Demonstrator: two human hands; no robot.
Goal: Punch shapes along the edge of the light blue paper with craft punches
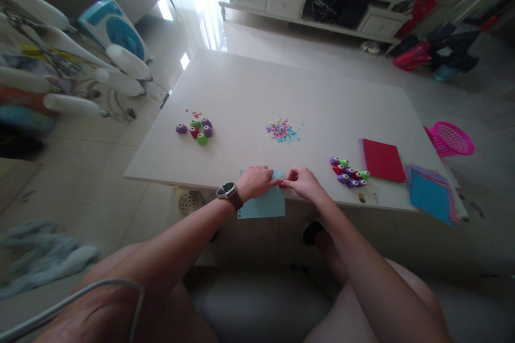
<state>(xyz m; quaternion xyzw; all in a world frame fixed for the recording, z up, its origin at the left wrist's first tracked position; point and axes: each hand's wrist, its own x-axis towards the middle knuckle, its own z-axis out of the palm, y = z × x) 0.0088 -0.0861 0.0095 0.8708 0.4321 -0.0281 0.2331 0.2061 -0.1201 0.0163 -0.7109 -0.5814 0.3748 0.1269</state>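
Note:
A light blue paper sheet point(263, 204) hangs over the near edge of the white table point(241, 91). My left hand point(256, 182), with a watch on the wrist, presses down on the sheet. My right hand point(303, 182) pinches a small red punch point(282, 184) at the sheet's right edge. A pile of coloured paper bits point(282, 131) lies at mid-table.
Several small punches point(349, 172) sit right of my hands, another cluster point(197, 129) at left. A red paper stack point(382, 159) and blue sheets point(429, 193) lie at right. A pink basket point(450, 138) stands on the floor beyond the table's right edge.

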